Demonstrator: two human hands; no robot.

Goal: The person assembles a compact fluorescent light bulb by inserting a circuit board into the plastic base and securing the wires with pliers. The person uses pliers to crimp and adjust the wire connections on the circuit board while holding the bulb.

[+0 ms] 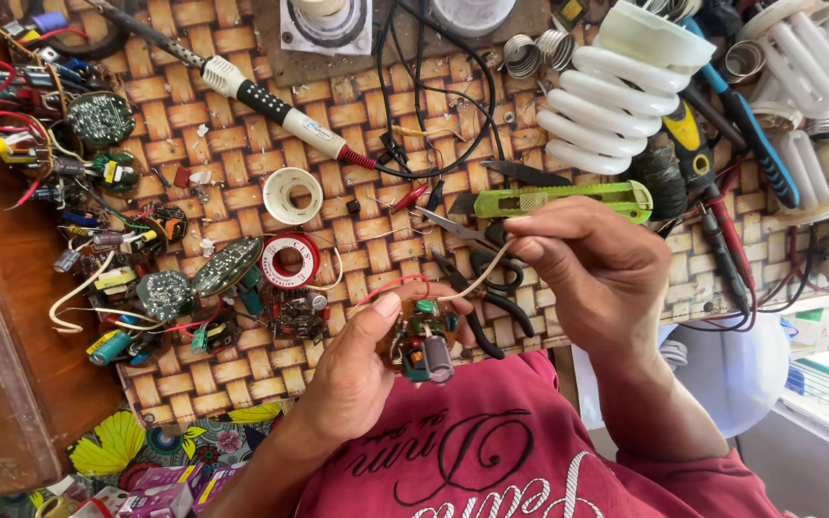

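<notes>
Left hand (362, 369) pinches a small round circuit board (424, 341) at the table's (242, 206) near edge. Right hand (592, 264) pinches the board's pale wire (482, 278), apparently bending it; this calls for a steady board. One soldering iron (271, 105), two solder reels (292, 259), one green knife (568, 199).

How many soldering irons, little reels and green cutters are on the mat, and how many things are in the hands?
Soldering iron: 1
Small reels: 2
Green utility knife: 1
Circuit board in left hand: 1
Pale wire in right hand: 1
Total: 6
</notes>
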